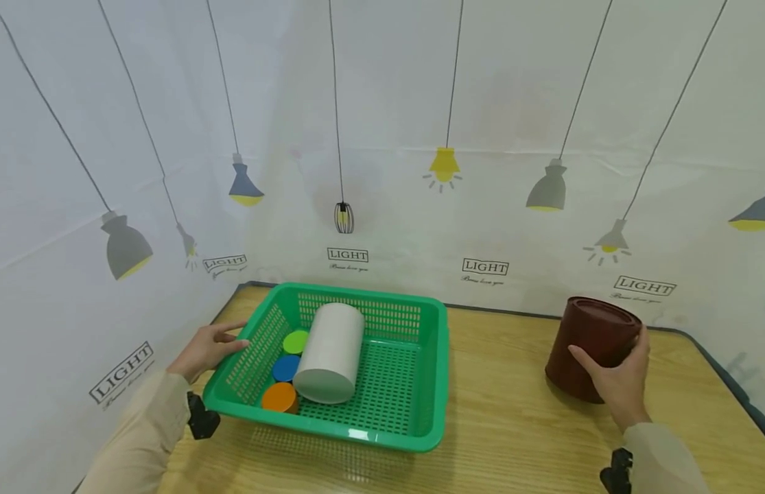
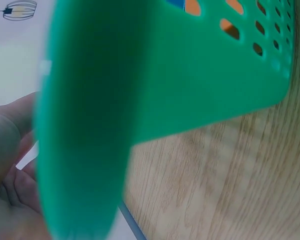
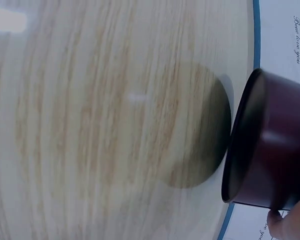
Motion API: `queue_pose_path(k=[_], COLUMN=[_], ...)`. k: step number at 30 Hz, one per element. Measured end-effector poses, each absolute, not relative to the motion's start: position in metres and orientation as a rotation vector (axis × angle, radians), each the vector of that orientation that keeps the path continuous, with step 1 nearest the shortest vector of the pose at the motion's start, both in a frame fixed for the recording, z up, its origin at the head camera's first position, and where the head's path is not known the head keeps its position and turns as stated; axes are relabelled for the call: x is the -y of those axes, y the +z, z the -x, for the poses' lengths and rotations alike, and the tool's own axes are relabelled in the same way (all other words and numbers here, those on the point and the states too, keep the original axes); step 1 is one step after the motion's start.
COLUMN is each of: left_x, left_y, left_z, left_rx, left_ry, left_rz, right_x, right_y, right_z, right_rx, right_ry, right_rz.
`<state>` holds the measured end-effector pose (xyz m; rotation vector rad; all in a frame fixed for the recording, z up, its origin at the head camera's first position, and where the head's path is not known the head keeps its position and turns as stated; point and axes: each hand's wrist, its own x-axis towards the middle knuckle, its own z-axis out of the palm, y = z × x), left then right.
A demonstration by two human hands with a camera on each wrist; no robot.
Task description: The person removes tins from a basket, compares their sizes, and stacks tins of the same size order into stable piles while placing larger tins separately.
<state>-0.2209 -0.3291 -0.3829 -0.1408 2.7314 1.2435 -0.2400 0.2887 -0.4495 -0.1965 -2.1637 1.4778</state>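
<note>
My right hand grips a dark red-brown can, thumb on the near side and fingers round the right. The can tilts, and its base appears raised over its shadow in the right wrist view. At the left, my left hand rests with extended fingers on the rim of a green plastic basket; some fingertips are hidden behind the rim in the left wrist view. Inside the basket, a white cylinder lies on its side. Beside it are a lime green disc, a blue disc and an orange round block.
The basket stands on a wood-grain table with a dark edge. A white sheet printed with hanging lamps rises behind and along the left side. The can is well to the right of the basket.
</note>
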Motion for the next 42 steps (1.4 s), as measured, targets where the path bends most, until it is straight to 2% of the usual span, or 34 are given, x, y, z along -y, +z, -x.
queue_pose_path(k=[7, 17, 35, 42], left_x=[0.328, 0.329, 0.329, 0.328], left_y=[-0.382, -0.383, -0.383, -0.382], left_z=[0.222, 0.221, 0.220, 0.220], left_rx=[-2.714, -2.706, -2.717, -2.711], left_ry=[1.245, 1.259, 1.281, 1.297], left_rz=[0.156, 0.162, 0.121, 0.129], right_x=[-0.297, -0.326, -0.335, -0.339], right_y=[-0.466, -0.512, -0.508, -0.488], right_z=[0.240, 0.264, 0.265, 0.251], right_rx=[2.172, 2.173, 2.265, 2.395], right_ry=[1.496, 1.445, 1.385, 1.389], right_rz=[0.206, 0.146, 0.175, 0.222])
